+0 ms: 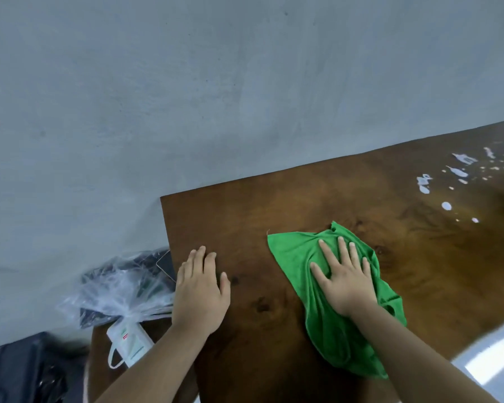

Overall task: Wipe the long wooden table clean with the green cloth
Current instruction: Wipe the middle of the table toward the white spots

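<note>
Right hand (345,282) is lying flat, fingers spread, palm pressing down on the crumpled bright green microfibre cloth (330,318); nothing is being pinched or gripped, just pushed against the top. Left hand (200,289) is resting open and flat, fingers together, directly on the bare wood near the table's left end, well apart from the cloth.

Long dark brown wooden table (274,222) is showing a glossy, knotty, swirling grain with a sharp square corner at the upper left. Cloth is looking soft and fuzzy, bunched into folds, one pointed corner sticking out to the left of the fingers and a long tail trailing back under the right forearm toward the near edge.

White spilled blobs and droplets (445,184) are sitting scattered on the wood far to the upper right, well apart from the cloth and both hands; some look smeared, some round.

Beyond the table's left end, a crinkly clear plastic bag (120,289) is lying over dark items, and a white flat pack with a loop handle (128,343) is poking out beside it. Plain matte grey wall (186,97) is filling the background. Nothing is blocking either hand.
</note>
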